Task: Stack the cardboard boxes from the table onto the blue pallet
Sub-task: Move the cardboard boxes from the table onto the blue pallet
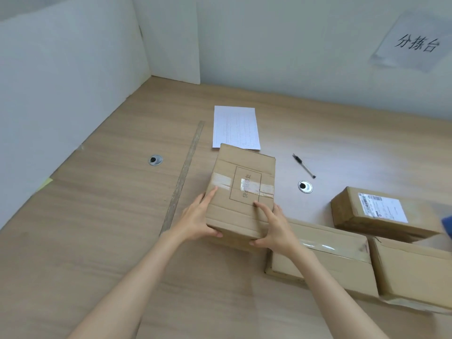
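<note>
A taped cardboard box [242,182] with a printed rectangle on top sits in the middle of the wooden table [97,228]. My left hand [198,217] grips its near left corner, thumb on top. My right hand [274,226] grips its near right corner, fingers on top and thumb on the front face. Three more cardboard boxes lie at the right: a flat one [327,258] beside my right forearm, one [415,270] at the frame's right edge, and a labelled one [376,211] behind them. A blue corner [447,225] shows at the right edge; what it belongs to is hidden.
A long wooden ruler [183,174] lies to the left of the held box. A printed sheet [236,127] lies behind it, a pen [304,165] to its right. Two metal cable grommets [155,160] [305,186] are set in the table. White walls close the left and back.
</note>
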Demonstrator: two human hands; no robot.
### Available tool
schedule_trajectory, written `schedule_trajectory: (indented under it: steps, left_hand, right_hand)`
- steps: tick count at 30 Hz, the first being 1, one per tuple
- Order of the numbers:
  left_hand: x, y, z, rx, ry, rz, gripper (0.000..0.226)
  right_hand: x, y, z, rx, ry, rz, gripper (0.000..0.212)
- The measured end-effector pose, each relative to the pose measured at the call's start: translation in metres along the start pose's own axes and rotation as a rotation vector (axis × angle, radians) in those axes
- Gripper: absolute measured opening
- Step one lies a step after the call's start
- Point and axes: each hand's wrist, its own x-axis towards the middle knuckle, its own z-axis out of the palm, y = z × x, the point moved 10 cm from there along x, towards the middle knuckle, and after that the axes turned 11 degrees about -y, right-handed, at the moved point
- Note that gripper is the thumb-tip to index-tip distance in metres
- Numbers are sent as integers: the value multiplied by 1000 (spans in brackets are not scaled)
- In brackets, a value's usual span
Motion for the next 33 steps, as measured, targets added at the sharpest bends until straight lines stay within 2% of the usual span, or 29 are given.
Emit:
schedule_trajectory:
  steps: [8,13,17,22,33]
  left_hand:
    - [-39,83,-103,14,152,103,111]
    - [-71,182,-144,85,239,205,97]
    - [-96,281,-147,114,282,315,94]
    - [-123,414,-104,124,276,438,100]
    - [-169,721,98,136,130,806,109]
  right_hand:
    - [-34,-66,-111,143,90,-231,87]
    - [-105,-78,-198,200,198,-322,73]
    - [-187,-60,-266,202,358,-354,70]
    - [-311,4,-333,221,541,-333,69]
    - [-625,209,-413,138,838,-119,64]
